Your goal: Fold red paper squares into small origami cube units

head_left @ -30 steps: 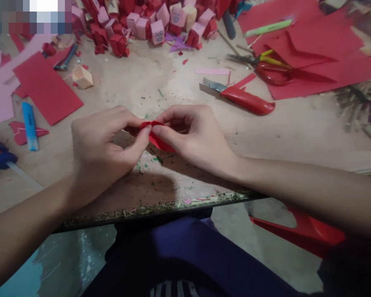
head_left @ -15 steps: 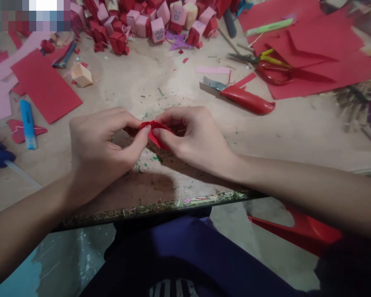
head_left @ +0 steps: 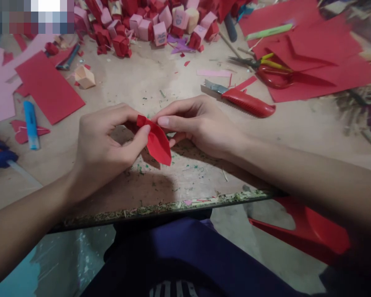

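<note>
Between my hands, above the near part of the table, is a small folded piece of red paper [head_left: 159, 144] with a pointed lower end. My left hand [head_left: 111, 138] pinches it near its upper left end, thumb in front and fingers behind. The thumb and forefinger of my right hand [head_left: 200, 126] close on its upper right edge, with the other fingers curled under and partly behind it. A red-handled utility knife [head_left: 247, 101] lies beyond my right hand. Scissors with red and yellow handles [head_left: 275, 72] rest farther right.
Several pink and red paper cubes [head_left: 160, 33] are heaped at the back. Red sheets [head_left: 315, 53] lie far right, a red card [head_left: 51, 86] and blue marker [head_left: 31, 123] at left. A blue glue gun [head_left: 0, 154] sits at the left edge. Scraps litter the table [head_left: 136, 78].
The red paper has tipped, so its broad face and pointed end now show below my fingers. My right hand has shifted to its upper edge, with the thumb straighter.
</note>
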A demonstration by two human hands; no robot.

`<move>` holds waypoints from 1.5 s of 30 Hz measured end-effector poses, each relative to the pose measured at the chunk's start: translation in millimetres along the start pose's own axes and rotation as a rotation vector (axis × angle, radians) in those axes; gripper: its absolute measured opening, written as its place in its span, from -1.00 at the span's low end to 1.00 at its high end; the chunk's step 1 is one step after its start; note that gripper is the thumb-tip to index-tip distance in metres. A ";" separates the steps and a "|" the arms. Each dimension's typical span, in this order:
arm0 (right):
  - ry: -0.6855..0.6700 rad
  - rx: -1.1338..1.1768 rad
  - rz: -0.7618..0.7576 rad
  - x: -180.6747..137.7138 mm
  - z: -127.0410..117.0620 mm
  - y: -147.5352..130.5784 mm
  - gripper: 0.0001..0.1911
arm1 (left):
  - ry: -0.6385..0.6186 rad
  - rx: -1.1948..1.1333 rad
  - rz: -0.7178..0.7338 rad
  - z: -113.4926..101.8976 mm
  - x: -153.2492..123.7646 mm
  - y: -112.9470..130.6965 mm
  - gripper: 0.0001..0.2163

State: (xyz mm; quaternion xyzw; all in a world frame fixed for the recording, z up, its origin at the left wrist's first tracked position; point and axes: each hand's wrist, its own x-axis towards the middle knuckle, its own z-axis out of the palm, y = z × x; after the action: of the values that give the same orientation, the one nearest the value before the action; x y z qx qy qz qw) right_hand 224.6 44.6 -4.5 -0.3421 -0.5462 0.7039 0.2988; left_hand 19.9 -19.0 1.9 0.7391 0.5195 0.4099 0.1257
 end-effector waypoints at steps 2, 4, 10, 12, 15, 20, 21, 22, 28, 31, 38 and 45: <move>-0.030 0.064 0.017 1.6 -1.5 2.3 -0.84 | 0.003 -0.007 -0.006 0.9 -0.3 0.2 -0.88; -0.043 0.096 0.030 2.0 -1.8 2.9 -0.80 | 0.003 -0.025 -0.010 1.6 -0.5 0.2 -0.88; -0.055 0.130 0.042 1.1 -0.5 3.0 -0.78 | 0.019 -0.051 0.033 2.6 -0.2 -0.8 -0.88; -0.056 0.128 0.036 1.0 -0.1 3.8 -0.78 | 0.013 -0.036 0.033 2.7 -0.5 -1.0 -0.88; -0.054 0.115 0.027 1.0 0.0 4.7 -0.77 | 0.006 -0.023 0.047 2.9 -1.0 -1.8 -0.88; -0.057 0.112 0.019 0.4 0.4 4.6 -0.77 | 0.007 -0.024 0.065 2.8 0.0 -1.7 -0.89; -0.056 0.113 0.021 0.2 0.6 4.4 -0.77 | -0.001 -0.024 0.063 2.6 0.2 -1.3 -0.88; -0.055 0.115 0.023 0.0 0.7 4.2 -0.78 | -0.005 -0.021 0.060 2.5 0.3 -1.0 -0.88; -0.044 0.121 0.026 -0.5 1.2 2.9 -0.78 | 0.086 -0.067 0.094 3.9 -0.4 -3.7 -0.84; -0.045 0.123 0.029 -0.8 1.9 2.8 -0.77 | 0.114 -0.075 0.215 3.7 1.8 -7.0 -0.75; -0.033 0.154 0.041 -0.7 2.8 3.4 -0.83 | 0.080 0.093 0.326 0.2 5.0 -7.4 -0.81; -0.024 0.185 0.035 0.4 0.5 2.1 -0.78 | 0.037 0.024 0.248 -4.0 4.6 -0.8 -0.91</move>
State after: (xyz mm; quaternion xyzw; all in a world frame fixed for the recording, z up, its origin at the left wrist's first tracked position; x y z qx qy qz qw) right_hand 223.9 44.1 -6.6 -0.3141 -0.4761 0.7604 0.3105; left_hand 17.0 -15.6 6.1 0.7914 0.4312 0.4298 0.0558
